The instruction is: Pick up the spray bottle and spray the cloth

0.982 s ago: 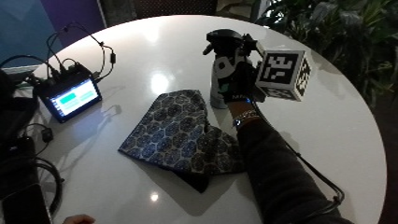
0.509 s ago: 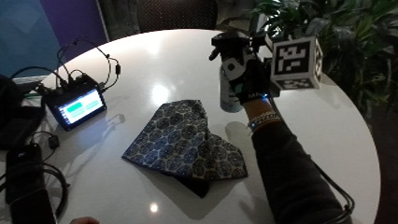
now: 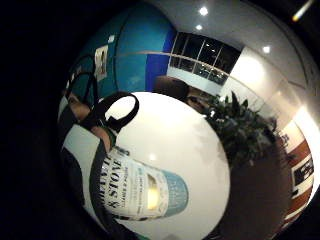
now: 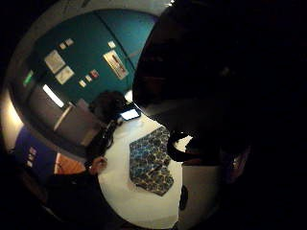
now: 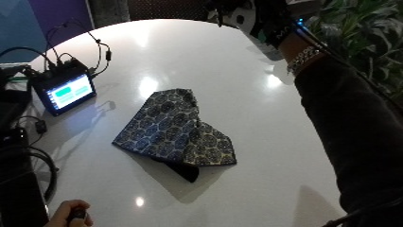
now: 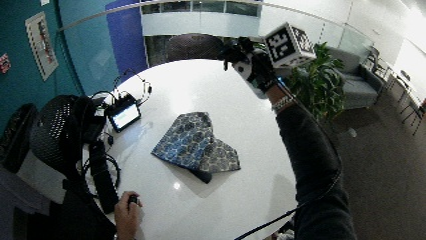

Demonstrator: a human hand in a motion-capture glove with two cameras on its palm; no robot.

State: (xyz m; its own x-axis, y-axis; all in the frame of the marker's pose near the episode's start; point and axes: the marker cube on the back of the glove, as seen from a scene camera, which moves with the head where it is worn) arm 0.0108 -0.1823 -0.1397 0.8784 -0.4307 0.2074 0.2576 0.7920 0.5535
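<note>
My gloved right hand (image 6: 263, 76) grips the spray bottle (image 6: 245, 64) and holds it in the air over the far side of the round white table (image 6: 200, 85). The bottle's black spray head points toward the middle of the table. In the little finger side palm view the labelled bottle body (image 3: 140, 190) lies right against the palm. The blue patterned cloth (image 5: 176, 130) lies folded on the table's middle, well below and in front of the hand (image 5: 271, 26). The same cloth (image 4: 148, 163) shows in the thumb side palm view.
A small monitor (image 5: 64, 91) with cables sits at the table's left edge. A bare left hand (image 5: 69, 215) rests at the near edge, holding a small object. A plant (image 5: 362, 33) stands behind the table on the right, and a dark chair (image 6: 193, 47) at the far side.
My hand has lifted the spray bottle from the table beside the cloth up into the air. The cloth has stayed where it was. The outside camera has shifted.
</note>
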